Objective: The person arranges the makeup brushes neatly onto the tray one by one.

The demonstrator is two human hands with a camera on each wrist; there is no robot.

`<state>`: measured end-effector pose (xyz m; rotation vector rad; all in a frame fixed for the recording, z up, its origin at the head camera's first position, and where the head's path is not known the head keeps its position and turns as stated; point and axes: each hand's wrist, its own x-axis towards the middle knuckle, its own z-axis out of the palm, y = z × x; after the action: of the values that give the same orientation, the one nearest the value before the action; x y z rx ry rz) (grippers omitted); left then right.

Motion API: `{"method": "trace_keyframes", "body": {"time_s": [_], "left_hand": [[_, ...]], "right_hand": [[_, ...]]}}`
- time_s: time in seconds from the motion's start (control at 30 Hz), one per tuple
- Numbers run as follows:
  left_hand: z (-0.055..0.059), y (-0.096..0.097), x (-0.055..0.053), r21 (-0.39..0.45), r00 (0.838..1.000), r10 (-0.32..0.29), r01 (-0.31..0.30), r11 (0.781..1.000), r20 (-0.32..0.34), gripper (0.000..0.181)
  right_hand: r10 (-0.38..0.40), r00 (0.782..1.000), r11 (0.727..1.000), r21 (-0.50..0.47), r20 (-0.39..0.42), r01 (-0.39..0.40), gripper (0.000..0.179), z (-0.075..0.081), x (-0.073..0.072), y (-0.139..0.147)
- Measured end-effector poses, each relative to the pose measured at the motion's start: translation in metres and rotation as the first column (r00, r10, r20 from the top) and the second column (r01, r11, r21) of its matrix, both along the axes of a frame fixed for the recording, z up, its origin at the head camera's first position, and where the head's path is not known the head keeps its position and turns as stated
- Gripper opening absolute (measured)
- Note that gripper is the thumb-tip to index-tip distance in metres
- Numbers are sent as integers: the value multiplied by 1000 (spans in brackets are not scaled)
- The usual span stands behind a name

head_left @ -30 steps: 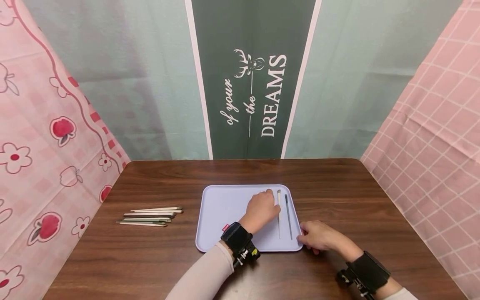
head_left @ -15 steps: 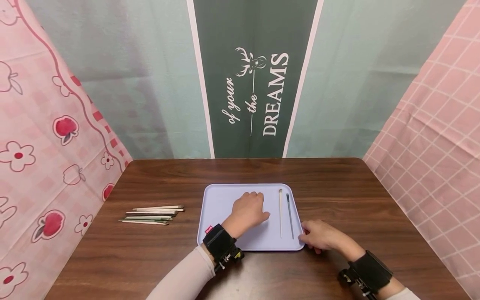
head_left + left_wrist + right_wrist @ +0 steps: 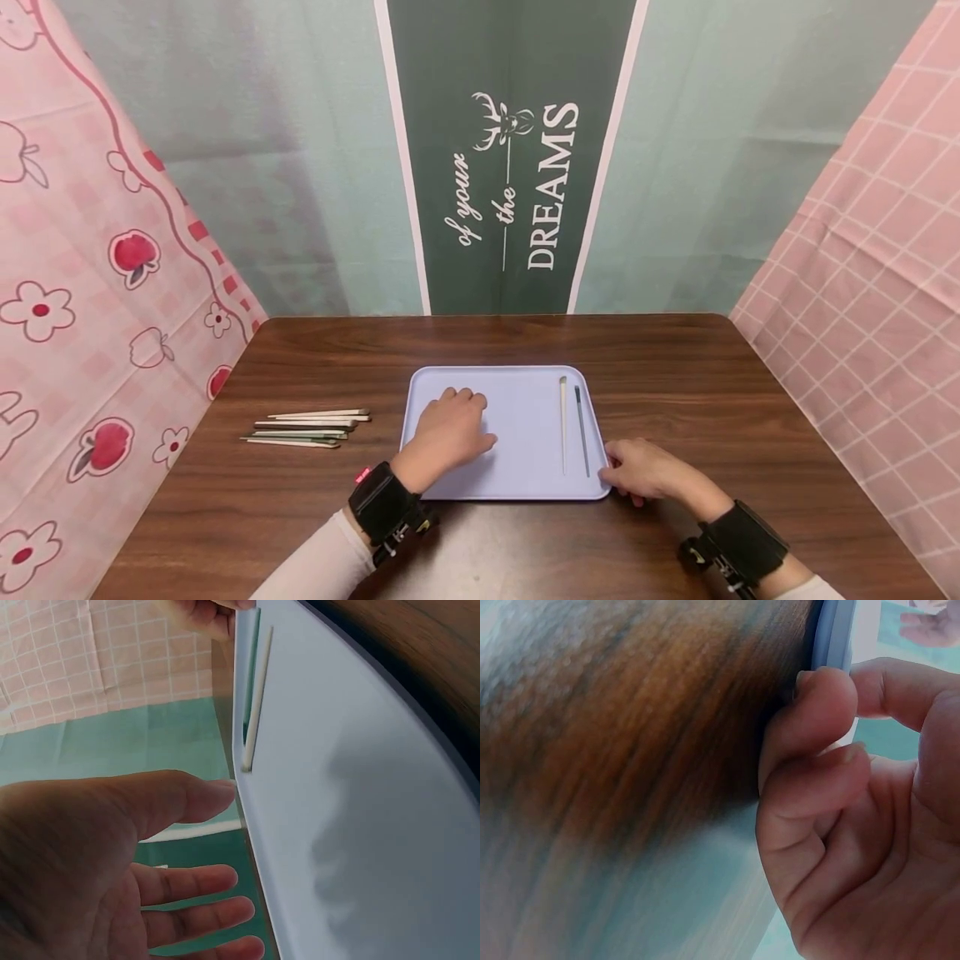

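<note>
A pale lilac tray (image 3: 521, 454) lies on the table. Two slim brushes rest side by side along its right side: one with a cream handle (image 3: 563, 425) and a blue-grey one (image 3: 582, 433). Over the tray's left part hovers my left hand (image 3: 450, 429), holding nothing; in the left wrist view its fingers (image 3: 199, 919) and thumb are spread apart above the tray surface. My right hand (image 3: 643, 469) grips the tray's near right corner, thumb on the rim and fingers (image 3: 810, 780) curled at the outer edge.
Left of the tray lies a loose bunch of several brushes (image 3: 303, 426), heads pointing right, on the dark wooden table (image 3: 660, 375). Patterned pink cloth (image 3: 105, 333) hangs at both sides, and a green curtain (image 3: 345, 208) closes off the back.
My left hand has moved left across the tray, away from the cream-handled brush, and its fingers have spread. The right hand stays at the tray corner.
</note>
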<state>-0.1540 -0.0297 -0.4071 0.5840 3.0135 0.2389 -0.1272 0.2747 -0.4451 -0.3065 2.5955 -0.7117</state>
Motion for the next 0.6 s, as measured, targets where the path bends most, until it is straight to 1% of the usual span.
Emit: {"method": "trace_keyframes", "body": {"time_s": [0.1, 0.27, 0.47, 0.6], "left_hand": [[1, -12, 3, 3, 1000, 17, -17, 1000, -5, 52], [3, -31, 6, 10, 998, 38, -37, 999, -41, 51], [4, -52, 10, 16, 996, 87, -87, 996, -23, 53], [6, -65, 14, 19, 992, 123, -123, 992, -12, 53]], "right_hand": [[-9, 1000, 1000, 7, 7, 9, 20, 1, -1, 0], [-12, 1000, 1000, 9, -4, 12, 21, 2, -1, -1], [-15, 1000, 1000, -6, -8, 15, 21, 1, 0, -1], [-9, 1000, 1000, -12, -8, 9, 21, 1, 1, -1]]}}
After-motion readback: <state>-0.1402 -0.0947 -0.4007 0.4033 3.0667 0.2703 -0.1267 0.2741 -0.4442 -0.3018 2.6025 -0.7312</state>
